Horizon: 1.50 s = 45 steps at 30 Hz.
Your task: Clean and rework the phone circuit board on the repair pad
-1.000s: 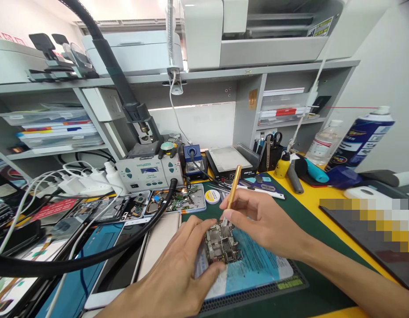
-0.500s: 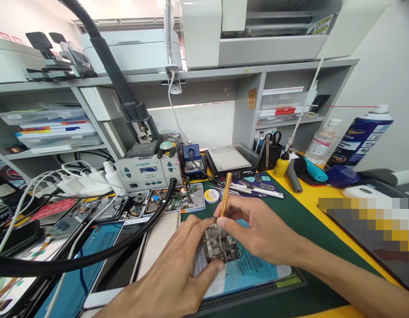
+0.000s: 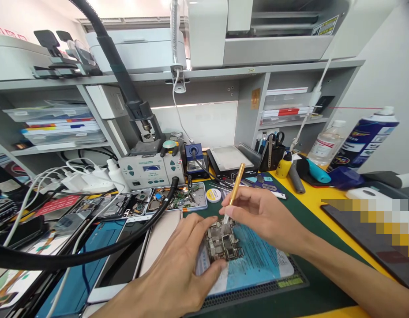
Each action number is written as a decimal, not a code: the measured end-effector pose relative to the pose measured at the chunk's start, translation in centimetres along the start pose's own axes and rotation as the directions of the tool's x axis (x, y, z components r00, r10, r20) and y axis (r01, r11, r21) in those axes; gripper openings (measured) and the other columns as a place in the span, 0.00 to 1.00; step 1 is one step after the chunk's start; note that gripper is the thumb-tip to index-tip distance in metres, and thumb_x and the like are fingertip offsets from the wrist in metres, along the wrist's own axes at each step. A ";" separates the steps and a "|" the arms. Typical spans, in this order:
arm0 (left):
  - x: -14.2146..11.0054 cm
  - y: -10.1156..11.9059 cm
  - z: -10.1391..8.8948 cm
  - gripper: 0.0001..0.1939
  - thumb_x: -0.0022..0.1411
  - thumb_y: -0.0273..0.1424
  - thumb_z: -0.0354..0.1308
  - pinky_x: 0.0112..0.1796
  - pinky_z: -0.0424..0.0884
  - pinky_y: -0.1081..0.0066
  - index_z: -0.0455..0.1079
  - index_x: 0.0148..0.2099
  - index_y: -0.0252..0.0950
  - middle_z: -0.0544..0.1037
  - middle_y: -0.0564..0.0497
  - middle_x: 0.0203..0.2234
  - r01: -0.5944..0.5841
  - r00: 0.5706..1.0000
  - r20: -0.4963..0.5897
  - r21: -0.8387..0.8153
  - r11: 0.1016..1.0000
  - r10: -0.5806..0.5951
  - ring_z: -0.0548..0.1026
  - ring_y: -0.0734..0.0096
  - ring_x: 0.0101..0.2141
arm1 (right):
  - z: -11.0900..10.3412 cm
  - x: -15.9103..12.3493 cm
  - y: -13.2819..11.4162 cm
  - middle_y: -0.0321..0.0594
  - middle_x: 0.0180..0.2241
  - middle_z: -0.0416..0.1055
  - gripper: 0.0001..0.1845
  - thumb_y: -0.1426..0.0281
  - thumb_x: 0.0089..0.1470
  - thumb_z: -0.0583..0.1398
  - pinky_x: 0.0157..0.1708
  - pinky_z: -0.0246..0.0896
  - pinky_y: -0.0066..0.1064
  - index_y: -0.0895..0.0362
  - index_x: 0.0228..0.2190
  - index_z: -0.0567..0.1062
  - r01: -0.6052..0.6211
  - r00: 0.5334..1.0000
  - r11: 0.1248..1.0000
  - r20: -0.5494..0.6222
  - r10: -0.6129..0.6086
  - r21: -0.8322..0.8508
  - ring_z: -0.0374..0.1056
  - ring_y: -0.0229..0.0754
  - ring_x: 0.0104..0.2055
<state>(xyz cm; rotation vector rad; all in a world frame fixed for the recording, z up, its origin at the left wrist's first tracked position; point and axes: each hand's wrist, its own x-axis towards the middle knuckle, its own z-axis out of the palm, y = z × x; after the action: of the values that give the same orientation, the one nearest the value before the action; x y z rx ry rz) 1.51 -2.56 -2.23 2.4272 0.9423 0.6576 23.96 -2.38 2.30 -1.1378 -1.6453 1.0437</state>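
Observation:
A small circuit board (image 3: pixel 224 245) lies on a blue and white pad (image 3: pixel 257 256). My left hand (image 3: pixel 179 260) grips the board along its left side, index finger at the far edge and thumb at the near edge. Pinched in my right hand (image 3: pixel 257 214) is a slim gold-handled tool (image 3: pixel 236 185), tilted with its upper end to the right. Its pale tip points down at the far part of the board; whether it touches cannot be made out.
A black hose (image 3: pixel 138 240) arches over phones at left. Behind stand a grey soldering station (image 3: pixel 151 170), a tray of parts (image 3: pixel 204 203) and a round tin (image 3: pixel 213 194). A yellow bottle (image 3: pixel 283 165) and a spray can (image 3: pixel 363 141) stand at right. A green mat (image 3: pixel 323 247) covers the table.
The gold-handled tool has gone from nearly upright to leaning right, and its pale tip now shows. My right hand has shifted slightly right. My left hand keeps its grip on the board.

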 end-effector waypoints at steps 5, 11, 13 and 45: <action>0.3 0.0 0.0 0.30 0.65 0.31 0.60 0.52 0.71 0.53 0.57 0.66 0.42 0.66 0.44 0.50 -0.007 1.000 -0.012 0.015 1.000 0.007 0.68 0.54 0.51 | -0.1 0.1 0.4 0.41 0.36 0.79 0.07 0.65 0.60 0.64 0.43 0.70 0.36 0.57 0.36 0.77 -0.013 1.000 1.000 -0.028 0.013 0.003 0.76 0.46 0.41; 0.6 0.0 -0.1 0.27 0.63 0.36 0.61 0.54 0.70 0.50 0.64 0.63 0.36 0.64 0.42 0.50 0.037 0.999 0.025 0.055 0.998 -0.039 0.67 0.50 0.53 | -0.3 0.3 0.5 0.42 0.37 0.80 0.08 0.64 0.60 0.65 0.44 0.69 0.38 0.57 0.37 0.78 -0.025 0.999 1.000 -0.029 0.025 -0.007 0.76 0.48 0.42; 0.6 0.0 -0.2 0.27 0.64 0.37 0.60 0.55 0.68 0.49 0.64 0.63 0.35 0.64 0.41 0.51 0.039 0.998 0.036 0.066 0.997 -0.042 0.66 0.49 0.53 | -0.3 0.4 0.5 0.42 0.38 0.80 0.09 0.63 0.60 0.65 0.44 0.69 0.38 0.56 0.37 0.78 -0.030 0.999 1.000 -0.031 0.030 -0.002 0.77 0.48 0.43; 1.4 -0.5 -0.6 0.07 0.69 0.28 0.59 0.39 0.68 0.67 0.76 0.37 0.40 0.76 0.53 0.32 -0.090 0.952 -0.307 -0.308 0.947 -0.010 0.73 0.68 0.36 | -0.3 -0.2 0.5 0.41 0.40 0.83 0.09 0.62 0.58 0.68 0.47 0.71 0.32 0.54 0.38 0.82 0.010 0.999 0.982 -0.054 0.000 0.191 0.77 0.45 0.46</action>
<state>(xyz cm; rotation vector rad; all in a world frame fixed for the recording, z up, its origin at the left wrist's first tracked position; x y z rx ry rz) 1.79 -1.08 -1.69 2.0967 0.8250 1.1336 24.41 -2.40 1.86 -1.0253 -1.4705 1.1317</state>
